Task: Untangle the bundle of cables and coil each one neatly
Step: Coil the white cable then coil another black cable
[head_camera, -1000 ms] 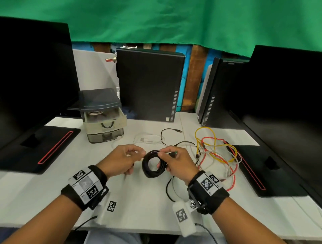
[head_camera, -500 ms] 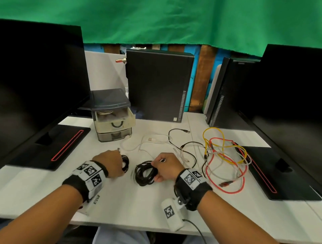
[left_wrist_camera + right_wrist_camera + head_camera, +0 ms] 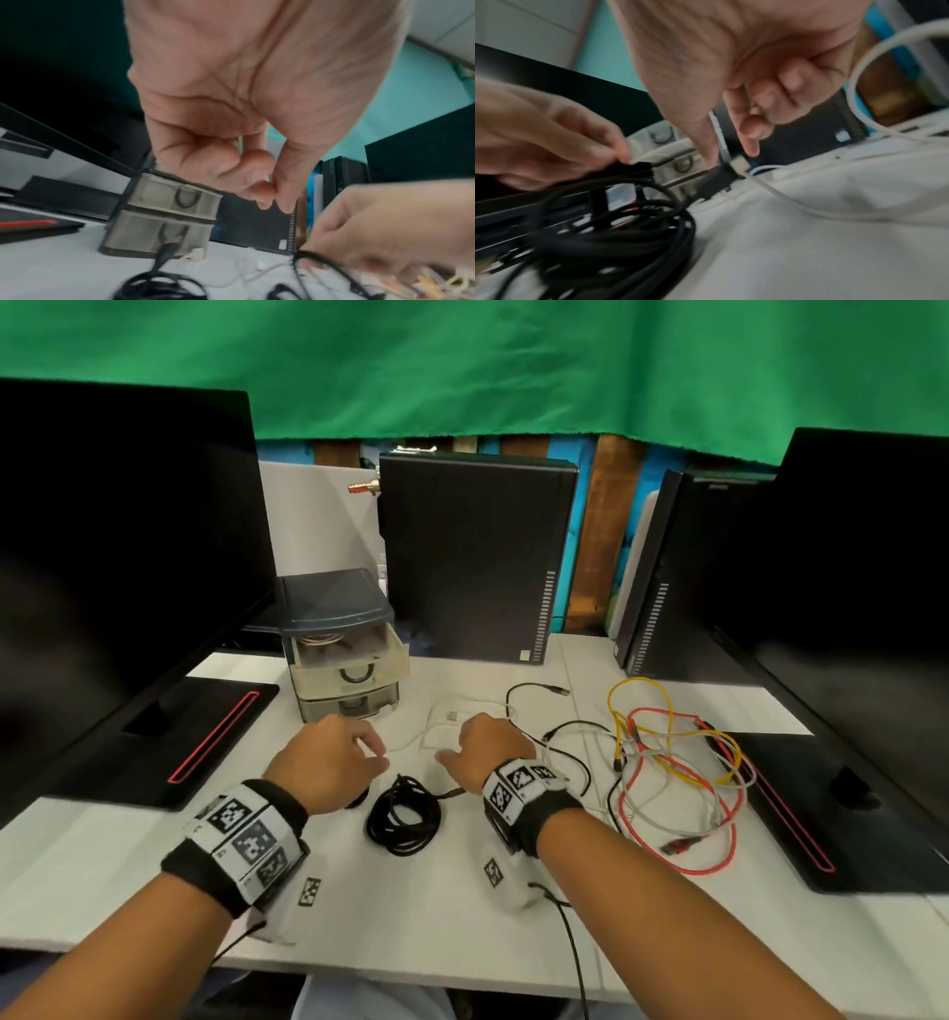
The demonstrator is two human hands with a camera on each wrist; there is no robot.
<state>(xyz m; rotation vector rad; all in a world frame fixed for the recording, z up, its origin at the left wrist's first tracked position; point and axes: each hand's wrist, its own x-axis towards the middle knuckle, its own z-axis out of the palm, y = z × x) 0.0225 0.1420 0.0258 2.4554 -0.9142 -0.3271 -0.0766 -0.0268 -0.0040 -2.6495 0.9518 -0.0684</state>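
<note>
A coiled black cable (image 3: 403, 819) (image 3: 618, 229) lies loose on the white table (image 3: 154, 875) between my wrists. My left hand (image 3: 334, 757) (image 3: 259, 194) hovers just left of it, fingers loosely curled and holding nothing. My right hand (image 3: 488, 742) (image 3: 731, 158) reaches down over a white cable (image 3: 462, 716), thumb and forefinger apart on either side of its plug (image 3: 740, 164). A tangle of yellow, red and grey cables (image 3: 667, 762) sprawls to the right. A thin black cable (image 3: 534, 690) runs behind my right hand. A smaller dark coil (image 3: 359, 801) peeks out under my left hand.
A small drawer unit (image 3: 344, 654) stands behind my left hand, its top drawer pulled out. Black computer cases (image 3: 472, 557) line the back. Monitors and their flat bases (image 3: 169, 737) (image 3: 821, 814) flank the work area on both sides.
My right hand has let go of the black coil, which now lies on the table. Both hands have moved forward past it, toward the white cable.
</note>
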